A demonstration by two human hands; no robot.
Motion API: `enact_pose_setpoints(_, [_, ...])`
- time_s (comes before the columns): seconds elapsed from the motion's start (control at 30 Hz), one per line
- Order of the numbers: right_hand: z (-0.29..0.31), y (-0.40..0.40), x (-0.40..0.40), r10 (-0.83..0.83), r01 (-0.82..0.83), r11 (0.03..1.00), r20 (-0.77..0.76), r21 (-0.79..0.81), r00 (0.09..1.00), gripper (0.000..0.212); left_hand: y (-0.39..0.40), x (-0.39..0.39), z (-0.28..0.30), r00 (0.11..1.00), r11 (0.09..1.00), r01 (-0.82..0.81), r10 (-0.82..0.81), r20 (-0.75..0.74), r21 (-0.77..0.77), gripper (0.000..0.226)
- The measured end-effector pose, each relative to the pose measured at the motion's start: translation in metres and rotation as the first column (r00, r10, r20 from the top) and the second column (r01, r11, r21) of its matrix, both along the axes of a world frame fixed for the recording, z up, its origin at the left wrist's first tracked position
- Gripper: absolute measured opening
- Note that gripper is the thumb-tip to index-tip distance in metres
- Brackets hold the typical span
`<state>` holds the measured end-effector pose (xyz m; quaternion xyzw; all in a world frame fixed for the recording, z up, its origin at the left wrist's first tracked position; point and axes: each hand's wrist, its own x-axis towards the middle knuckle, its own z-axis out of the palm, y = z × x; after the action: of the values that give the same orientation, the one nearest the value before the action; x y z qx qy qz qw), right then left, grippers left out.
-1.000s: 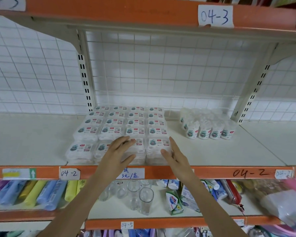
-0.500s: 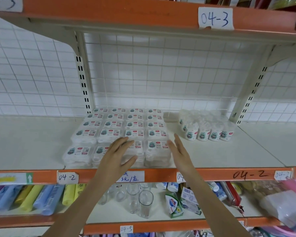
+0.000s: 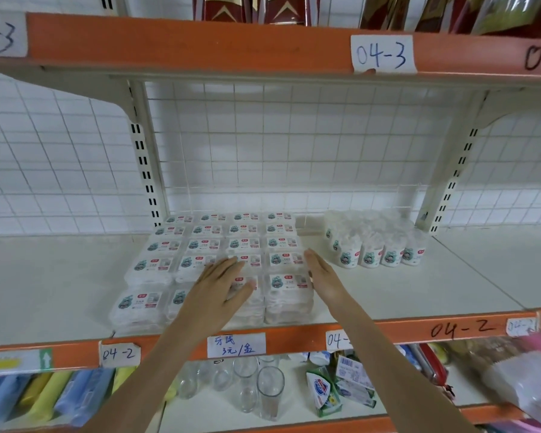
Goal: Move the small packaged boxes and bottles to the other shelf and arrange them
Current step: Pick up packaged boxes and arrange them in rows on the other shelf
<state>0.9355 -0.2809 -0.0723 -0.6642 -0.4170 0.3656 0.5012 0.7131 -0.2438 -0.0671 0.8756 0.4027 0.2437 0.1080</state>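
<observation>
Several small clear packaged boxes (image 3: 156,264) with green-and-red labels sit stacked in a tight grid on the white shelf (image 3: 44,285) marked 04-2. To their right stands a cluster of small white bottles (image 3: 372,242) with the same labels. My left hand (image 3: 219,289) lies flat, fingers straight, on top of the front boxes in the middle of the grid. My right hand (image 3: 320,276) stands on edge with straight fingers against the right side of the front right stack.
An orange shelf edge (image 3: 419,331) carries handwritten labels and a price tag (image 3: 236,345). Below are drinking glasses (image 3: 269,389), soap packs (image 3: 322,392) and coloured rolls (image 3: 44,395). An upright post (image 3: 146,151) stands behind the boxes' left side. Bare shelf lies left and right.
Both hands have slid a little farther back over and beside the boxes. The camera has tipped upward, showing more of the shelf above.
</observation>
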Motion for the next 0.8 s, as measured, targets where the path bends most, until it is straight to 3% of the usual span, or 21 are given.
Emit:
enact_pose_setpoints(0.17, [0.006,0.005,0.009,0.056,-0.059,0.997,-0.060,-0.043,0.997,0.062,0.003,0.028,0.026,0.998,0.997,0.057,-0.057,0.019,-0.049,0.118])
enact_pose_setpoints(0.23, [0.005,0.002,0.011,0.100,-0.103,0.994,-0.077,-0.034,0.992,0.064,0.004,0.044,0.032,0.995,0.993,0.083,-0.077,0.069,-0.088,0.101])
enact_pose_setpoints(0.33, [0.006,-0.008,0.033,0.093,-0.092,0.995,-0.052,0.031,0.994,0.059,0.006,0.071,0.039,0.984,0.983,0.120,-0.098,0.151,-0.142,0.055])
enact_pose_setpoints(0.5, [0.030,-0.022,0.136,-0.051,-0.022,0.937,0.198,0.348,0.979,0.019,0.007,0.137,0.055,0.925,0.961,0.101,0.005,0.380,-0.258,0.039])
enact_pose_setpoints(0.57, [0.037,-0.024,0.186,-0.095,-0.049,0.940,0.398,0.338,0.912,0.018,0.007,0.170,0.057,0.931,0.972,0.113,-0.031,0.363,-0.205,0.036])
enact_pose_setpoints(0.63, [0.041,-0.022,0.223,-0.022,-0.139,0.964,0.587,0.228,0.809,0.020,0.008,0.205,0.054,0.967,0.986,0.114,-0.082,0.240,-0.123,0.032])
enact_pose_setpoints(0.8, [0.040,-0.003,0.250,0.216,-0.433,0.901,0.829,0.034,0.515,0.026,0.019,0.263,0.039,0.997,0.993,0.026,-0.017,0.069,-0.117,0.034])
